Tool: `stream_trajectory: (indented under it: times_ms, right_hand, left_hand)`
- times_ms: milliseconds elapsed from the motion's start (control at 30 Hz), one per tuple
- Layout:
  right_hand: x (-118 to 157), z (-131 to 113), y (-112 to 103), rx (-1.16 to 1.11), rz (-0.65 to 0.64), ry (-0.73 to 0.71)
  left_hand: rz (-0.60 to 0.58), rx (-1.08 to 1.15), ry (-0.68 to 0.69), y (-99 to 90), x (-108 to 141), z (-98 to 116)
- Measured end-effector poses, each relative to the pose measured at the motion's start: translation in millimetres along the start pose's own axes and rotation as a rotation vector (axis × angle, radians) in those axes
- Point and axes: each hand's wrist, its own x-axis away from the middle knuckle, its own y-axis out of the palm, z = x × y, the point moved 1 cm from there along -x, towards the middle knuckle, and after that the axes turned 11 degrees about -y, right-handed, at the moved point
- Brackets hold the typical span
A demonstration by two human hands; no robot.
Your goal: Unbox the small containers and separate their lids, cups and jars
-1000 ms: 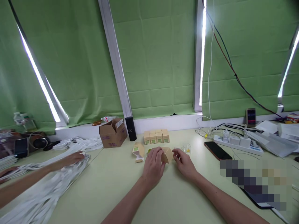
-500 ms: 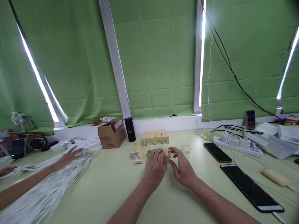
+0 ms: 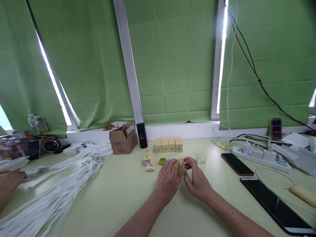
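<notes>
The left hand (image 3: 168,177) is wrapped round the held box (image 3: 181,167), its fingers lying together over the near left side; the right hand (image 3: 198,181) has thumb and forefinger bent in at the box's right end, the two tips apart; whether they pinch a flap there is too small to tell. The held box is just above the table (image 3: 118,200) or on it, I cannot tell which, in front of the four small boxes (image 3: 169,145); a second ago the right hand was at the box's right edge with its fingers bunched, and half a second ago thumb and finger were spread along that end; now the box is turned so that its right end shows more.

The green cup (image 3: 162,161), partly hidden behind the left hand before, now shows whole, just beyond the left fingers; the open box (image 3: 149,160) stays to its left, and the clear cup (image 3: 201,160) stays beyond the right hand; the four small boxes have kept their row, side by side.

At far left a co-worker's hand (image 3: 11,181), earlier out over the white straps (image 3: 71,187) near the carton (image 3: 123,140), has drawn back to the left edge; the black bottle (image 3: 142,135) stands beside the carton as before; the phone (image 3: 237,164) and the larger phone (image 3: 275,204) lie to the right; the whole view has swung slightly left.
</notes>
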Motion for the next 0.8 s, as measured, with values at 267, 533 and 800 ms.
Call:
stream_trajectory:
  times_ms: [267,533,800]
  right_hand:
    - [0,5,-3,-0.031,0.012,0.121]
    - [-5,9,-10,-0.168,0.184,0.229]
    - [-10,21,-21,0.013,0.408,0.038]
  left_hand:
    - [-0.076,0.01,-0.044,-1.2,0,-1]
    - [-0.114,0.144,-0.146,0.1,3,-10]
    - [-0.168,0.194,-0.105,-5.6,-1,-3]
